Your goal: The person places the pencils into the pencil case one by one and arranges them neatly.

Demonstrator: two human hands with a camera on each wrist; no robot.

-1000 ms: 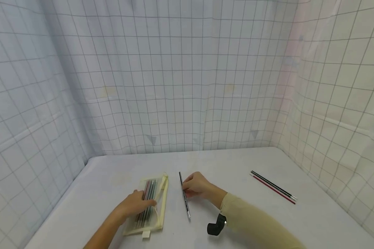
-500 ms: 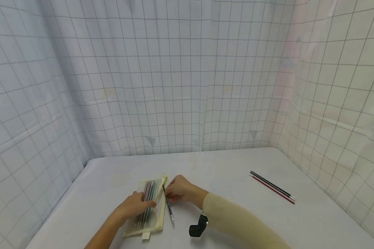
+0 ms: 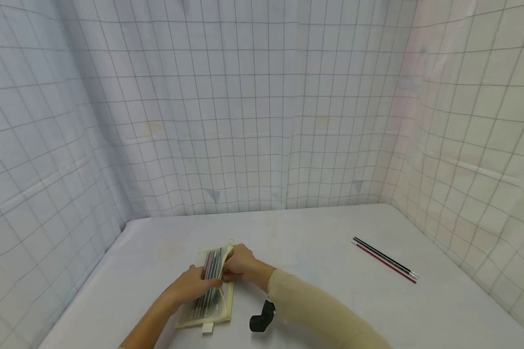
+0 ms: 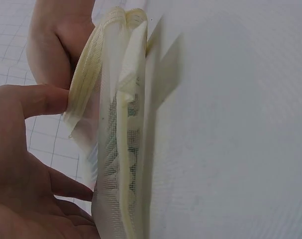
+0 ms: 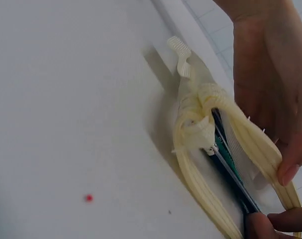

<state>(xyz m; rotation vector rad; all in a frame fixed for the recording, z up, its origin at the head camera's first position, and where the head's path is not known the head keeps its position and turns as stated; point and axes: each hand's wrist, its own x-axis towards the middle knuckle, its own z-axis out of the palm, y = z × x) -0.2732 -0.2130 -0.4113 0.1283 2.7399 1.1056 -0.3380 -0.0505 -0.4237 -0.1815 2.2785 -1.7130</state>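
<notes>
In the head view a pale yellow mesh pencil pouch [image 3: 203, 322] lies left of centre, with several pencils showing through it. My left hand [image 3: 189, 286] grips the pouch, its thumb at the zipper edge. The right wrist view shows the zipper [image 5: 195, 179] parted and a dark pencil [image 5: 230, 172] with a silver ferrule inside the opening. My right hand [image 3: 240, 261] pinches that pencil, fingertips within the mouth of the pouch. From the left wrist, the mesh side [image 4: 111, 159] stands raised off the table; the right hand's fingers are hidden behind it.
Black pencils [image 3: 386, 257] and a red pencil [image 3: 382, 262] lie side by side at the table's right. A black wrist camera [image 3: 262, 317] hangs by the right sleeve [image 3: 319, 308]. Grid-patterned white cloth [image 3: 262, 145] encloses the white table [image 3: 305, 237] at the back and sides.
My right hand has moved left with the pencil, from the bare table to the pouch, and the pencil is now inside the opening. The left hand has stayed on the pouch.
</notes>
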